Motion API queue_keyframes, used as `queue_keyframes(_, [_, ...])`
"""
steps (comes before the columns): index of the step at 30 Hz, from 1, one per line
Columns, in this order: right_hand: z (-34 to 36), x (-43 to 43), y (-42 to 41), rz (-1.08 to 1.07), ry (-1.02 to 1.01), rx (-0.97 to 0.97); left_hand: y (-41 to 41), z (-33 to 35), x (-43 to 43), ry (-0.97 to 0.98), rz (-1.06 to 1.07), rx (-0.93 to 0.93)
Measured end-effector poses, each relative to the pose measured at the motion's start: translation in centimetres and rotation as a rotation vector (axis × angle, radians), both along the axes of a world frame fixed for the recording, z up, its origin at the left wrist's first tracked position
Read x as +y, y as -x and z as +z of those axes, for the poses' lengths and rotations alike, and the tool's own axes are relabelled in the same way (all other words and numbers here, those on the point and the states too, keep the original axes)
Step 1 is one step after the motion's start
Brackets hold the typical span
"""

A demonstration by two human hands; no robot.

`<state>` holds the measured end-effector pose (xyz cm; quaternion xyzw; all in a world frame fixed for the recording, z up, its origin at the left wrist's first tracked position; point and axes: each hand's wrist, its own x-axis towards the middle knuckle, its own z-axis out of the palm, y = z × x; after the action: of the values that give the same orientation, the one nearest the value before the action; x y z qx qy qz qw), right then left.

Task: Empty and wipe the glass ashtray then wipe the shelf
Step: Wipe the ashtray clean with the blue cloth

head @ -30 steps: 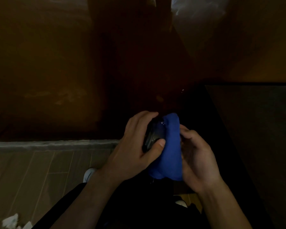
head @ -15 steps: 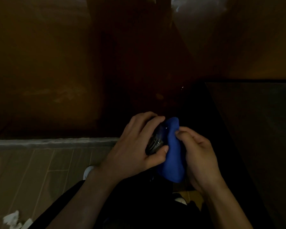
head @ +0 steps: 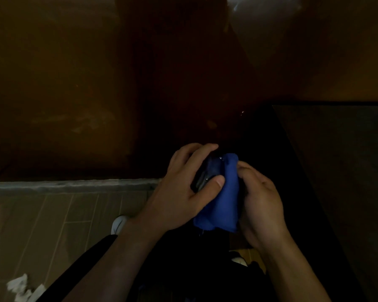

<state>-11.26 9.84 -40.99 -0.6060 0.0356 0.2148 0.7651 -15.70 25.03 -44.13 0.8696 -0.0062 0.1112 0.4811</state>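
**Ashtray held between both hands, cloth pressed against it**

Nearest the camera, crumpled white paper (head: pixel 22 287) lies on the tiled floor (head: pixel 52 214) at lower left, and a white shoe tip (head: pixel 118 224) shows beside the left forearm. Above these, the left hand (head: pixel 181 192) is closed around the glass ashtray (head: pixel 206 173), thumb across its lower edge and fingers over its top; the ashtray is held in the air, tilted on edge. The right hand (head: pixel 260 205) grips the blue cloth (head: pixel 220 201) and presses it against the ashtray's right side. Compared with half a second ago, the right fingers have slid lower on the cloth, and more cloth hangs below the hands. Beyond, the dark shelf (head: pixel 336 160) sits to the right, and the brown wall (head: pixel 74 83) rises behind, unchanged.
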Motion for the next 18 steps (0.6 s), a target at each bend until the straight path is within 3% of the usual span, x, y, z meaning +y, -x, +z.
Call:
queue_keyframes(4, [-0.4, 0.3, 0.1, -0.024, 0.007, -0.028, -0.2, 0.0, -0.5, 0.139, 0.08, 0.067])
queue_keyframes(9, [-0.8, 0.8, 1.4, 0.177, 0.1, -0.127, -0.7, -0.2, -0.7, 0.394, 0.239, 0.112])
queue_keyframes(18, [-1.0, 0.2, 0.8, 0.322, 0.167, -0.232, -1.0, 0.4, -0.4, 0.476, 0.318, 0.134])
